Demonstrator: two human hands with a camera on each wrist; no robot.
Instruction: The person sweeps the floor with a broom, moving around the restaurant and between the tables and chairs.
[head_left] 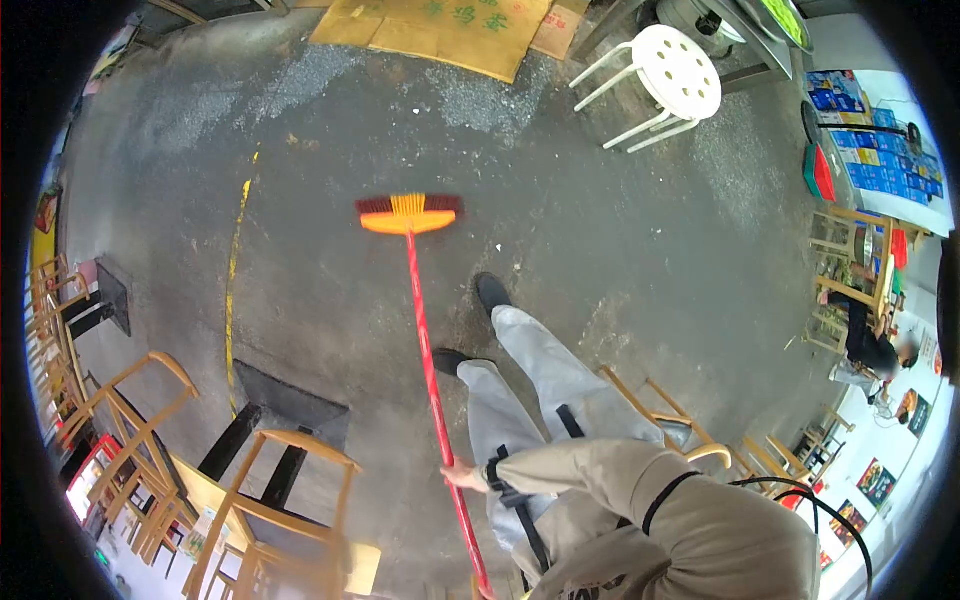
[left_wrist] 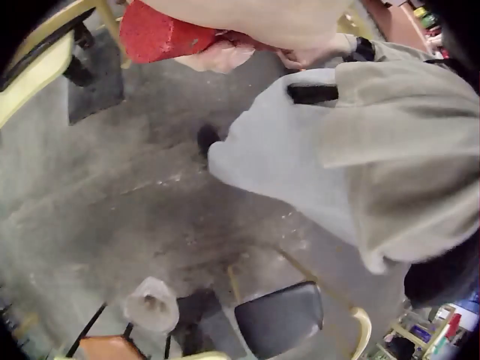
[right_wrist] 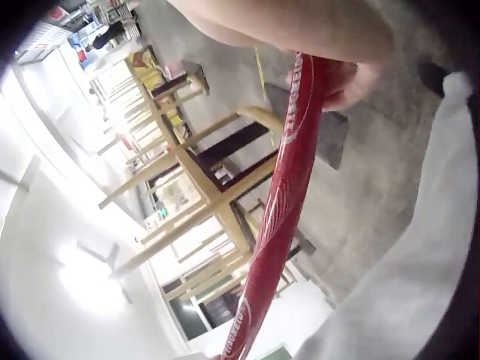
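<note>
A broom with a red handle (head_left: 428, 370) and an orange head (head_left: 410, 220) reaches forward over the grey floor. Dark bristles (head_left: 375, 207), yellow in the middle, are slightly blurred at the head's far side. Around the middle of the handle, my right hand (head_left: 463, 476) keeps its grip; the right wrist view shows that hand (right_wrist: 300, 30) with a finger wrapped behind the red shaft (right_wrist: 281, 202). Seen from the left wrist, my left hand (left_wrist: 247, 19) holds the handle's upper part (left_wrist: 161, 37), its fingers (left_wrist: 217, 58) curled below it.
Wooden chairs (head_left: 300, 440) and a table base (head_left: 300, 395) stand at the left. At the far right is a white stool (head_left: 678, 70), beside flattened cardboard (head_left: 440, 35). Another chair (head_left: 670, 415) is close by my right leg. Someone (head_left: 870, 345) sits at the far right.
</note>
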